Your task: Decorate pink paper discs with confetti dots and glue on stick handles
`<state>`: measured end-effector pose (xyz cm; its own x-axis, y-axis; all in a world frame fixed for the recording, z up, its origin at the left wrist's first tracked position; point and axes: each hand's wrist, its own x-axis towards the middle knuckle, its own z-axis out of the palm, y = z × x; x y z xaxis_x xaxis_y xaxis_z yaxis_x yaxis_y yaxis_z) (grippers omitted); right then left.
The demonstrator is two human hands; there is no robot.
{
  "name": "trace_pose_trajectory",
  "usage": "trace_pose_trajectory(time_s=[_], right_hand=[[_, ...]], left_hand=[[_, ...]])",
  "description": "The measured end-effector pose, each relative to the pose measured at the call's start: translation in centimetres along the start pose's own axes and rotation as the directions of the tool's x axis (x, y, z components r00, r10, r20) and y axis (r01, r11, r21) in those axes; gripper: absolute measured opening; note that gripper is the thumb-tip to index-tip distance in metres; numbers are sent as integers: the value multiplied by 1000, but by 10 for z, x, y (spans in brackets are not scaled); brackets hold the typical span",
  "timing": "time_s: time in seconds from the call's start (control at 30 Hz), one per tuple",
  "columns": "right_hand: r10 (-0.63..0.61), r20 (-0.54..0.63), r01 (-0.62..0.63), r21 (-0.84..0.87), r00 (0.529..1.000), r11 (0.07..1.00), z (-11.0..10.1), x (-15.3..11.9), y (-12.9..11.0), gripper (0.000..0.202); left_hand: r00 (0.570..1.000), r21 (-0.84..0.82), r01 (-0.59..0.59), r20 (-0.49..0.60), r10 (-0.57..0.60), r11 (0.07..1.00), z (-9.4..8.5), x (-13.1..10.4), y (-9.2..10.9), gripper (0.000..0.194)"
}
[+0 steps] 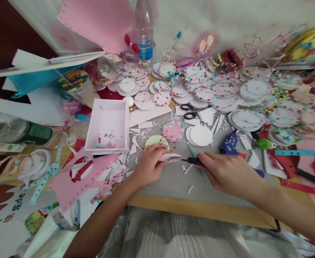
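Note:
My left hand [150, 165] pinches a small whitish disc [170, 157] above the grey cutting mat [157, 186]. My right hand [219, 172] is closed on a black-handled tool [193, 161], whose thin tip reaches the disc's right edge. Behind my left fingers lies a light green round piece [156, 141], partly covered. A pink disc with blue and red dots [173, 131] lies just beyond. White discs [200, 135] sit to its right, and a teal strip [203, 172] lies under the black tool.
A white box with confetti [109, 123] stands left. Black scissors [190, 115] lie beyond the discs. Many decorated discs [224, 86] fill the back, near a water bottle [144, 36]. Paper scraps, a blue glue gun-like object [229, 144] and a green bottle [265, 144] are around.

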<state>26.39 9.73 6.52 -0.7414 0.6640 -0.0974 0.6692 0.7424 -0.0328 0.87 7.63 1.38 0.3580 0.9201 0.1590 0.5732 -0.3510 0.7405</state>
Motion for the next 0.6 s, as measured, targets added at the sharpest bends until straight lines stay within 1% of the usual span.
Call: trace_pose_trajectory(time_s=[0.13, 0.23, 0.4, 0.6], right_hand=[[57, 26, -55, -64, 998, 996, -5, 1, -8, 5], [66, 43, -61, -92, 997, 994, -11, 2, -10, 7], [58, 6, -56, -137, 998, 989, -17, -1, -8, 11], [101, 66, -97, -70, 993, 993, -10, -3, -10, 7]], left_hand=[[1000, -1, -11, -21, 11, 1000, 1, 0, -1, 28], [1000, 2, -5, -22, 5, 1000, 1, 1, 0, 29], [1000, 7, -6, -18, 6, 1000, 2, 0, 0, 31], [1000, 10, -2, -9, 3, 1000, 2, 1, 0, 31]])
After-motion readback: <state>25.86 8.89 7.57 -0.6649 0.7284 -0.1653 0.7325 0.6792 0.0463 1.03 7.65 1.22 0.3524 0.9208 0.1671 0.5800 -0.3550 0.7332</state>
